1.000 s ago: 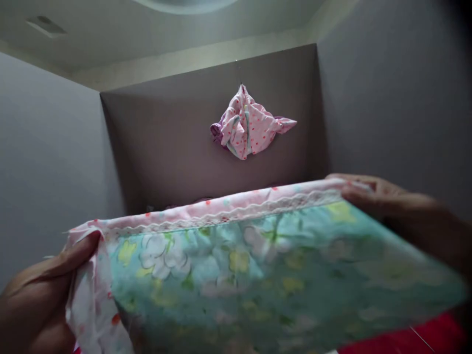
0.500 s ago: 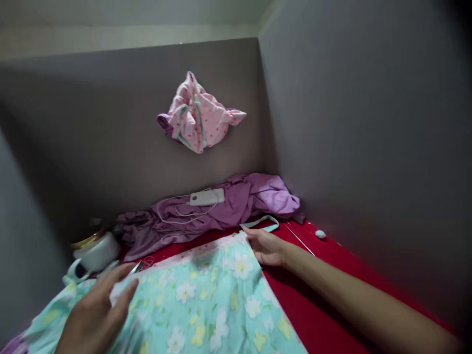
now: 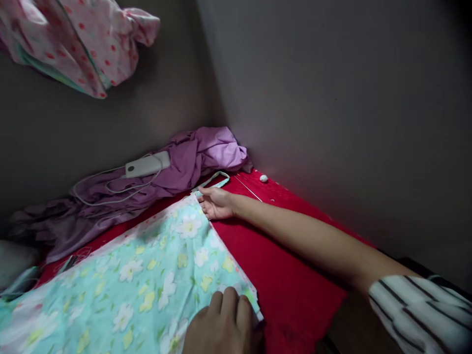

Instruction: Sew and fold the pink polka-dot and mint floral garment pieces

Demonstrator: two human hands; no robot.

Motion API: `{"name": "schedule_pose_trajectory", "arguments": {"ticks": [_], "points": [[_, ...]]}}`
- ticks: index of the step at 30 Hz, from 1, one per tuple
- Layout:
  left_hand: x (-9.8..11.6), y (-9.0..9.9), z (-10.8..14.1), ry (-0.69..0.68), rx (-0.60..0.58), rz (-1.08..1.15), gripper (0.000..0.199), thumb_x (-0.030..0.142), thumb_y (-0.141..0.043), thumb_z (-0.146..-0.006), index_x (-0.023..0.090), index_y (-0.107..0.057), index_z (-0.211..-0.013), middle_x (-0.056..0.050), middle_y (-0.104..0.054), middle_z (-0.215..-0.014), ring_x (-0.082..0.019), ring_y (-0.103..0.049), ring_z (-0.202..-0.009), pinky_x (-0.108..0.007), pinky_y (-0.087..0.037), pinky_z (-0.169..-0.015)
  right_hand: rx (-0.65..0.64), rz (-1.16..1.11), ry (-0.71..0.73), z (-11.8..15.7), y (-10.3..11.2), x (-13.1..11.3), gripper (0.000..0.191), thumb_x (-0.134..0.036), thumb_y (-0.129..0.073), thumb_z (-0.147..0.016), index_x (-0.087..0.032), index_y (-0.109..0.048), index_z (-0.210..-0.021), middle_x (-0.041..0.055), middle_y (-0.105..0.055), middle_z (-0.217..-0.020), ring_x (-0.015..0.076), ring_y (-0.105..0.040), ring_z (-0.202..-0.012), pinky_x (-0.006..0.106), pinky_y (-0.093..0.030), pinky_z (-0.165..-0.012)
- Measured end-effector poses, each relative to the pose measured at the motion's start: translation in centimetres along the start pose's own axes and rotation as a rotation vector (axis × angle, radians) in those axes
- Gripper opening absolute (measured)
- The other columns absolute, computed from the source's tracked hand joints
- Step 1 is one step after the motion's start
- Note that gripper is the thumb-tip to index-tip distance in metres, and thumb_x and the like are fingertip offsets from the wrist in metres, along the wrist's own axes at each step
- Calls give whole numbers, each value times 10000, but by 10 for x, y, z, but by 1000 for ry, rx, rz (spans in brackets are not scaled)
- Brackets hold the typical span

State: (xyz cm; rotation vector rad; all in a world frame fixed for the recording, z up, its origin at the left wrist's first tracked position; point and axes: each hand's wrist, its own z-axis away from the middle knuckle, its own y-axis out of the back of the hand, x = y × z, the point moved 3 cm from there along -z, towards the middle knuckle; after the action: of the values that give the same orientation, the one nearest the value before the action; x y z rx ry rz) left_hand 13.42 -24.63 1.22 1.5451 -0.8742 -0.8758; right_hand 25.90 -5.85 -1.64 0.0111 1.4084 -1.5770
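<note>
A mint-green cloth (image 3: pixel 147 275) with white and yellow flowers lies spread over a red sheet. It has a pale pink band along its far edge. At the cloth's far right corner, my right hand (image 3: pixel 218 202) is closed, thumb and fingers pinching the fabric where a thin matching strap (image 3: pixel 223 179) loops away. My left hand (image 3: pixel 223 324) is low in the view, at the cloth's right edge. Its fingers are bent and together, closed on the fabric, with the fingertips partly hidden.
Crumpled purple cloth (image 3: pixel 188 157) lies along the wall, with a white device (image 3: pixel 147 164) and its cable on top. A pink dotted cloth (image 3: pixel 88 44) hangs on the wall. On the red sheet (image 3: pixel 265 246) are a small white lump (image 3: pixel 263 178) and a thin rod (image 3: pixel 248 188).
The view has swung right and down. My left hand has moved from the cloth's left part to its right edge. My right hand stays at the far corner.
</note>
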Motion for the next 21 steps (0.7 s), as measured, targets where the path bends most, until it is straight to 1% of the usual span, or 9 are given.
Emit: {"name": "schedule_pose_trajectory", "arguments": {"ticks": [3,5,7,9,11,14,17,19,21], "points": [[-8,1,0,54,-4,111,29,199,-519,-772,226,-519,-784,-25,-607,-717,-167,-591,-588,-240,-373,-421,-19,-3,3,-2,2,0,465,-439,-188,-973,-124,-530,-963,69,-619,-722,171,-623,-633,281,-523,-578],[-13,4,2,144,-19,272,102,208,-433,-838,225,-523,-792,-33,-606,-751,-146,-585,-600,-224,-387,-466,-26,-3,3,-2,2,0,471,-443,-184,-972,-126,-532,-965,64,-618,-716,171,-622,-627,283,-525,-572],[-17,6,3,239,-65,470,193,237,-364,-884,217,-511,-761,-43,-602,-772,-135,-570,-623,-219,-400,-527,-28,1,2,-3,2,0,477,-443,-177,-972,-126,-533,-978,62,-620,-719,173,-623,-622,291,-528,-571],[-21,8,4,379,-113,669,264,315,-352,-902,207,-480,-697,-32,-574,-707,-133,-531,-610,-227,-384,-550,-24,8,6,-2,2,0,479,-446,-178,-971,-126,-534,-993,59,-623,-721,172,-625,-615,289,-527,-568],[-26,8,4,574,-110,854,337,420,-367,-893,201,-467,-656,-6,-514,-620,-131,-472,-583,-237,-354,-546,-19,17,11,-2,1,0,490,-451,-174,-971,-120,-534,-1004,62,-627,-729,167,-626,-608,279,-523,-564],[-32,6,5,804,-24,1116,390,519,-421,-846,196,-474,-634,24,-431,-576,-123,-395,-563,-238,-330,-535,-17,36,18,-1,0,0,502,-435,-158,-975,-101,-531,-1015,91,-640,-783,160,-628,-609,275,-520,-577],[-41,7,8,941,84,1256,366,518,-500,-800,197,-469,-628,30,-419,-584,-126,-386,-576,-231,-350,-536,-18,61,29,-1,0,0,500,-402,-144,-980,-90,-533,-1014,117,-650,-831,158,-629,-619,278,-520,-600],[-52,14,10,1010,191,1286,315,487,-514,-796,198,-493,-670,22,-469,-617,-135,-423,-609,-229,-385,-563,-19,85,40,0,-1,0,503,-394,-141,-982,-90,-542,-993,110,-651,-807,152,-622,-605,275,-517,-606],[-69,33,11,1068,326,1248,268,451,-533,-785,198,-496,-703,29,-481,-625,-125,-431,-605,-211,-395,-556,-26,118,54,2,-3,1,472,-370,-172,-985,-96,-555,-955,86,-647,-756,140,-611,-587,268,-512,-624]]}}
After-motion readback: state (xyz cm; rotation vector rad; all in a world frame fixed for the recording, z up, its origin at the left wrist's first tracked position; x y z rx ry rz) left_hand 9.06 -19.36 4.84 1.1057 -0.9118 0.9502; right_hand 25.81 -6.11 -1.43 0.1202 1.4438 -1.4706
